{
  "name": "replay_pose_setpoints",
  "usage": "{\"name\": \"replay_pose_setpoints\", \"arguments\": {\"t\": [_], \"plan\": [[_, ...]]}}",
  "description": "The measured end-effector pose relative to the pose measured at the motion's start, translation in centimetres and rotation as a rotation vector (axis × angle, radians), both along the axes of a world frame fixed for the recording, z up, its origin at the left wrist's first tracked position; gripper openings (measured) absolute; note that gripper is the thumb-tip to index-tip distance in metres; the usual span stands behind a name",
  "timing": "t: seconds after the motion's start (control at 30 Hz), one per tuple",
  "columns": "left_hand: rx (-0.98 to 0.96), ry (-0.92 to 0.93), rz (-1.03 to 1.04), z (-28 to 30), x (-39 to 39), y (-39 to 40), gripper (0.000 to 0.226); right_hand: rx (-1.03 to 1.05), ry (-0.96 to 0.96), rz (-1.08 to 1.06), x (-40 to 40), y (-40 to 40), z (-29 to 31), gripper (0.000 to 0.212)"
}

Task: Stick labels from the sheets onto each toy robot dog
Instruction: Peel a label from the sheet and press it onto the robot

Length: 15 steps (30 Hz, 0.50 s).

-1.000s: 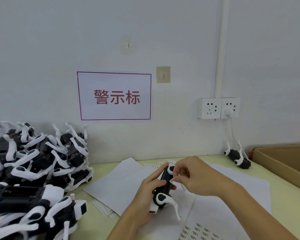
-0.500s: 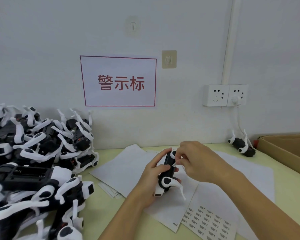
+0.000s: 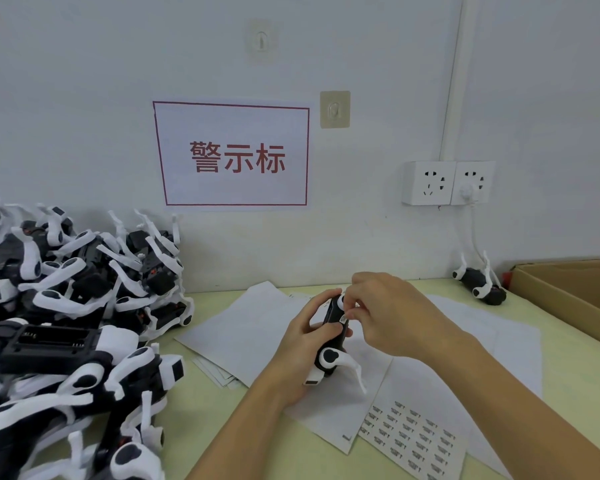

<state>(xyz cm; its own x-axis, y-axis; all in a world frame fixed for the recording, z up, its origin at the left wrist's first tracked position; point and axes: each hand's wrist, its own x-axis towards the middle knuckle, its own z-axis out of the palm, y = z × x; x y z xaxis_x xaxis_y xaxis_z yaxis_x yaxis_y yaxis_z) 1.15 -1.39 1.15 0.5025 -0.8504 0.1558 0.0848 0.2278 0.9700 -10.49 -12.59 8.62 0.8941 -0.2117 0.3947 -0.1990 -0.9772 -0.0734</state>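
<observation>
Midway: the left hand (image 3: 302,344) grips one toy robot dog (image 3: 331,336) above the tabletop (image 3: 568,368), right hand (image 3: 381,310) fingers pinching a label (image 3: 342,319) against its body. A large heap of dogs (image 3: 66,323) waits left; one dog (image 3: 480,289) lies apart near the cardboard box (image 3: 568,289), and the label sheet (image 3: 413,434) looks mostly full.

Wall sign (image 3: 231,154) at your 12 o'clock: white sheet, red border, red chars "警示标", legible. Label sheet (image 3: 411,434) at your 5 o'clock: rows of small dark print, too small to read. Label (image 3: 342,319) on toy robot dog (image 3: 331,336) in your hands: print unreadable.
</observation>
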Motion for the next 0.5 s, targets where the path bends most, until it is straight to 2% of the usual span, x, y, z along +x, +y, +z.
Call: {"name": "replay_pose_setpoints", "arguments": {"t": [0.3, 0.5], "plan": [[-0.008, 0.006, 0.009, 0.26, -0.28, 0.12, 0.053, 0.027, 0.039, -0.001, -0.06, -0.05, 0.23, 0.023], [0.008, -0.032, 0.028, 0.12, -0.18, 0.15, 0.048, 0.001, 0.032, -0.007, 0.09, 0.09, 0.13, 0.018]]}}
